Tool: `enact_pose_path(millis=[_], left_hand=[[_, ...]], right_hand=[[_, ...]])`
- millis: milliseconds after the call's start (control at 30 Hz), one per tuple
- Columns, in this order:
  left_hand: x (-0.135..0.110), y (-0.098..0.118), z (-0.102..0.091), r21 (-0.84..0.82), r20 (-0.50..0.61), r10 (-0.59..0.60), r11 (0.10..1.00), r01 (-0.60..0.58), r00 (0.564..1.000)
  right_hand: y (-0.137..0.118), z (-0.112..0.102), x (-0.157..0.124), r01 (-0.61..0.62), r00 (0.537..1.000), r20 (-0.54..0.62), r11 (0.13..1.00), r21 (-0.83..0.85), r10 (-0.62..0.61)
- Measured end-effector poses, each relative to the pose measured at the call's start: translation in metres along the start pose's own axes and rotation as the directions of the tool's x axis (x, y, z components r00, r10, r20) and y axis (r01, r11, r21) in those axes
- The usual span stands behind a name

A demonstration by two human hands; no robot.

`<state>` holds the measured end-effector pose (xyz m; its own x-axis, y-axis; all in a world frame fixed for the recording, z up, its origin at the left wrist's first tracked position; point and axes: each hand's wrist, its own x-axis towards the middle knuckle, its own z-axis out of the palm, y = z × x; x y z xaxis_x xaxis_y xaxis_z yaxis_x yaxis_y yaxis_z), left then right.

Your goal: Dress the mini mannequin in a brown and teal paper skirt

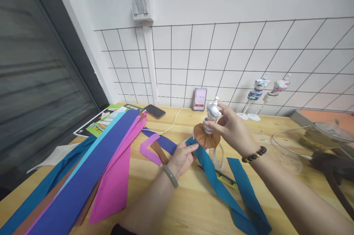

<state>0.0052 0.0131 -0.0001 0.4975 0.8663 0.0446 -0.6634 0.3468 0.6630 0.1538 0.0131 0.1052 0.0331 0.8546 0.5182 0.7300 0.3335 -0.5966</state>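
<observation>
My right hand [236, 128] pinches a small white doll figure [213, 111] with teal marks, held upright around its waist. Below the waist spreads a gathered brown ruffle [209, 140], like a skirt. My left hand [183, 157] is closed on one end of a long teal strip [211, 176] at the ruffle's left edge. The strip hangs down over the table toward me and folds back up to the right. Under it lies a yellow-and-dark tool [227, 181], partly covered. Purple [151, 148], brown [159, 152] and blue [164, 143] strips lie beside my left wrist.
A pile of long coloured strips [83, 176] covers the table's left side, over some booklets [106, 120]. A dark phone [155, 111] lies behind; another phone [200, 99] leans on the wall. Two similar figures [256, 89] on stands, a clear spool [329, 135] and cables are at right.
</observation>
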Motion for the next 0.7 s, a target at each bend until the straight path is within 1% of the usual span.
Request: enact_pose_path(millis=[100,200,233,300,367,400,433,500,533,567,600,700], left_hand=[[0.000,-0.002,-0.001,0.025,0.006,-0.018,1.000,0.018,1.000],[0.001,-0.004,-0.002,0.029,0.004,-0.029,0.999,0.029,1.000],[0.001,-0.004,-0.002,0.024,0.005,-0.032,0.999,0.032,0.999],[0.000,-0.006,-0.002,0.006,0.007,-0.035,0.999,0.035,0.999],[0.000,-0.007,-0.001,-0.016,0.006,-0.029,0.999,0.029,1.000],[-0.001,-0.008,-0.001,-0.025,0.006,-0.028,0.999,0.028,1.000],[-0.001,-0.008,-0.001,-0.030,0.006,-0.029,0.999,0.029,1.000],[-0.001,-0.009,0.000,-0.035,0.002,-0.032,0.999,0.032,0.999],[-0.001,-0.010,0.000,-0.036,-0.001,-0.033,0.999,0.033,0.999],[-0.001,-0.010,0.000,-0.038,-0.004,-0.031,0.999,0.031,1.000],[-0.001,-0.010,0.000,-0.039,-0.007,-0.027,0.999,0.027,1.000],[-0.001,-0.009,0.000,-0.046,-0.008,-0.017,0.999,0.016,1.000]], right_hand=[[0.002,-0.001,0.000,-0.011,1.000,0.022,1.000,0.002,0.011],[0.002,-0.004,-0.002,-0.034,0.999,0.010,0.999,0.021,0.034],[0.001,-0.005,-0.005,-0.042,0.999,-0.009,0.998,0.040,0.042],[0.000,-0.007,-0.014,-0.056,0.994,-0.092,0.995,0.084,0.064],[0.000,-0.007,-0.030,-0.077,0.977,-0.192,0.991,0.106,0.097],[0.001,-0.006,-0.040,-0.095,0.969,-0.220,0.991,0.097,0.114],[0.001,-0.005,-0.050,-0.119,0.970,-0.203,0.990,0.075,0.132],[0.003,0.001,-0.070,-0.176,0.984,-0.017,0.984,0.029,0.177],[0.005,0.004,-0.078,-0.197,0.978,0.077,0.980,0.008,0.196],[0.006,0.007,-0.085,-0.205,0.969,0.134,0.979,-0.022,0.206],[0.007,0.011,-0.090,-0.205,0.963,0.167,0.978,-0.050,0.210],[0.010,0.020,-0.096,-0.207,0.956,0.196,0.975,-0.079,0.219]])
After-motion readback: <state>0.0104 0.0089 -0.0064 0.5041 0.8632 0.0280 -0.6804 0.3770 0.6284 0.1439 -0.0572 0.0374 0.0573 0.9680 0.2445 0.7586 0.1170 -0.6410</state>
